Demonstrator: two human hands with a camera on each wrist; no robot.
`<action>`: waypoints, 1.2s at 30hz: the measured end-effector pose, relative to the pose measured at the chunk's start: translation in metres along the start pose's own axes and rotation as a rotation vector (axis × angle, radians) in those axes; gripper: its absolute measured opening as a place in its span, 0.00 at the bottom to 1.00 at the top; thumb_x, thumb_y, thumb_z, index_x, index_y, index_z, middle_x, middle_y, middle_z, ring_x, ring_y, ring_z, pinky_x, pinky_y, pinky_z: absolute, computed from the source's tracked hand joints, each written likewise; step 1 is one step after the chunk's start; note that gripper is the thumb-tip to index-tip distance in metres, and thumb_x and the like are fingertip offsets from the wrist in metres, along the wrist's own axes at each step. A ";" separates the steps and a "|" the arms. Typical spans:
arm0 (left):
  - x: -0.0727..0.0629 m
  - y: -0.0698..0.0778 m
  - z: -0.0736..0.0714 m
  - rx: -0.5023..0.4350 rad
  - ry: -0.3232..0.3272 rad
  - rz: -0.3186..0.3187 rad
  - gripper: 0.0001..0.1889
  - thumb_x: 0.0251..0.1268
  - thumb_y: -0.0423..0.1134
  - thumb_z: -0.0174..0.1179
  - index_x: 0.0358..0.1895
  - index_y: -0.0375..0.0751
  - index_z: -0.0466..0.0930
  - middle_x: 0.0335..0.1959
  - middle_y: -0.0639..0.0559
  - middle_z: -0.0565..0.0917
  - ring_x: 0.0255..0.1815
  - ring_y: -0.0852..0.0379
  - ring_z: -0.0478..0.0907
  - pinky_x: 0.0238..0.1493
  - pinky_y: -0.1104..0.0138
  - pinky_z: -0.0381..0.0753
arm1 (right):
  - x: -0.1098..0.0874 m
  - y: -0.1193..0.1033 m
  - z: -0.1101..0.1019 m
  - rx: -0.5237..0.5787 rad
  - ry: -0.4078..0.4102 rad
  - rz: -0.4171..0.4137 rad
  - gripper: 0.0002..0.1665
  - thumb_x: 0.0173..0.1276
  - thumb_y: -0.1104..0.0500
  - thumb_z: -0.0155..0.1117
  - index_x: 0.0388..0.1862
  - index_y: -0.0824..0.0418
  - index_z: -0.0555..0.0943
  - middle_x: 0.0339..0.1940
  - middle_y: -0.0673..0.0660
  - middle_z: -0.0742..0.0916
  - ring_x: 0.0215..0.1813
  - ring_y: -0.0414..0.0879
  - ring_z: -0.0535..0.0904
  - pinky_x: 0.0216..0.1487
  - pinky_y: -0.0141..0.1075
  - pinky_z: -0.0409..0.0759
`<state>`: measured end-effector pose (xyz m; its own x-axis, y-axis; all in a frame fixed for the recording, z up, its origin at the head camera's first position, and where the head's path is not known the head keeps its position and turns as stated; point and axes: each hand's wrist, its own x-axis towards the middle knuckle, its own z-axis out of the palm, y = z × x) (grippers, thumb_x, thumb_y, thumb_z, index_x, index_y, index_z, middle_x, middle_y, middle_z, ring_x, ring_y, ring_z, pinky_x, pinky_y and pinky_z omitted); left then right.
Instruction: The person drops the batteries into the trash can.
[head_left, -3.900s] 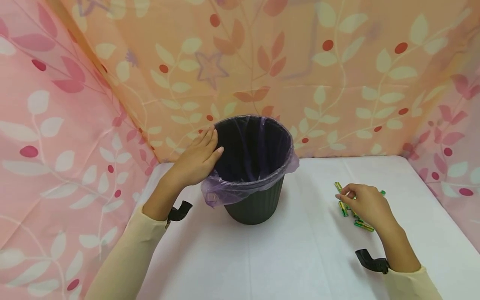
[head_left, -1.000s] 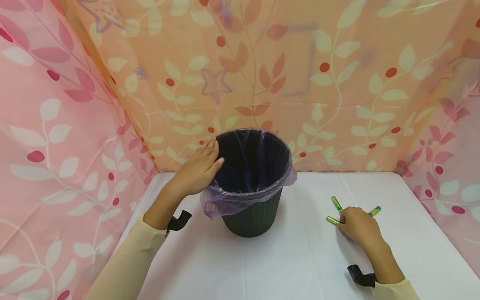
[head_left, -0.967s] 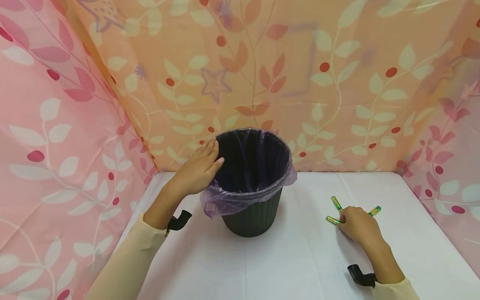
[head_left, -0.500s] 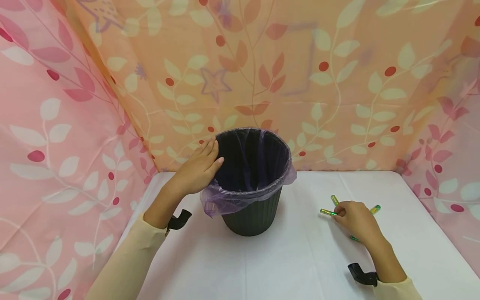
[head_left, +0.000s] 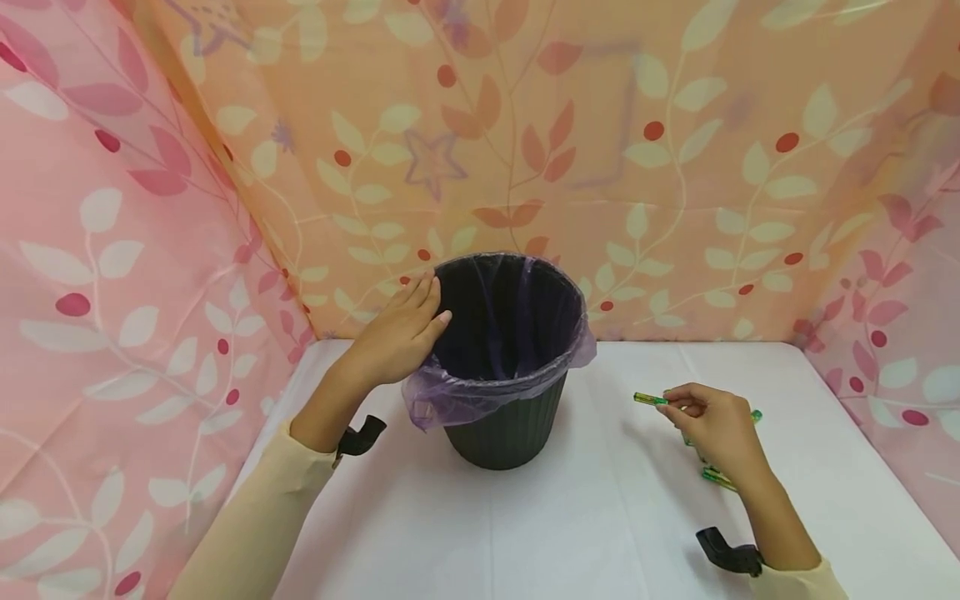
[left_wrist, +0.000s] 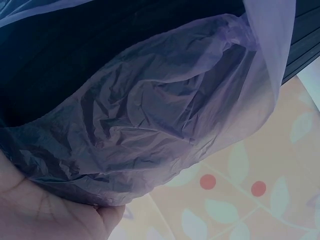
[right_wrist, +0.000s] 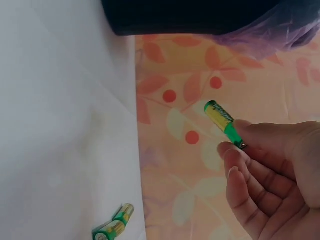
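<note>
Between thumb and fingertips, my right hand (head_left: pixel 716 425) pinches a green and yellow battery (right_wrist: pixel 220 119), raised above the table to the right of the bin. Several similar batteries (head_left: pixel 718 478) lie on the cloth under and behind that hand, partly hidden by it. At the left, my left hand (head_left: pixel 397 333) rests with straight fingers on the rim of a dark ribbed bin (head_left: pixel 506 429). A purple plastic liner (head_left: pixel 480 398) is folded over the bin's rim. In the left wrist view, the palm touches the crumpled liner (left_wrist: pixel 135 115).
The bin stands upright on a white cloth-covered table (head_left: pixel 592 517). An orange leaf-patterned curtain (head_left: pixel 525 125) rises along the table's back edge. Pink patterned curtains (head_left: pixel 150 333) flank both sides. Black curved mounts sit on both wrists.
My right hand has closed on one battery among the several on the cloth and lifted it up, slightly toward the bin. My left hand has stayed on the bin's rim.
</note>
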<state>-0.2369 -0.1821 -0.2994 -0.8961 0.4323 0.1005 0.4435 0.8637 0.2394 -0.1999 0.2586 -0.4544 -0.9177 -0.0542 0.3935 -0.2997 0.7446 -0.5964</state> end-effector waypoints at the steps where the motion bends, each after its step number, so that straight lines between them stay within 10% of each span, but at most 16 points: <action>1: 0.000 0.000 0.000 0.000 -0.001 0.001 0.35 0.84 0.52 0.34 0.80 0.29 0.43 0.83 0.38 0.40 0.84 0.46 0.33 0.81 0.53 0.36 | 0.000 -0.002 -0.002 0.018 0.011 0.008 0.08 0.60 0.62 0.78 0.38 0.61 0.89 0.28 0.52 0.89 0.27 0.36 0.84 0.25 0.27 0.79; 12: 0.001 0.002 0.000 -0.006 0.000 0.007 0.35 0.84 0.51 0.34 0.80 0.28 0.43 0.83 0.37 0.41 0.83 0.46 0.33 0.81 0.53 0.36 | 0.006 -0.039 -0.029 0.186 0.056 0.079 0.09 0.65 0.57 0.75 0.40 0.61 0.88 0.28 0.56 0.90 0.26 0.41 0.85 0.27 0.26 0.80; 36: 0.000 -0.001 0.001 -0.014 0.002 0.002 0.35 0.84 0.52 0.34 0.80 0.28 0.42 0.83 0.39 0.39 0.83 0.45 0.33 0.81 0.53 0.35 | 0.051 -0.140 -0.073 0.371 0.204 -0.140 0.12 0.59 0.67 0.78 0.42 0.64 0.89 0.28 0.50 0.89 0.26 0.41 0.83 0.31 0.24 0.81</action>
<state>-0.2376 -0.1830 -0.3005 -0.8953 0.4334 0.1031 0.4450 0.8590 0.2530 -0.1858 0.1998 -0.3000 -0.8028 0.0229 0.5958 -0.5245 0.4481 -0.7240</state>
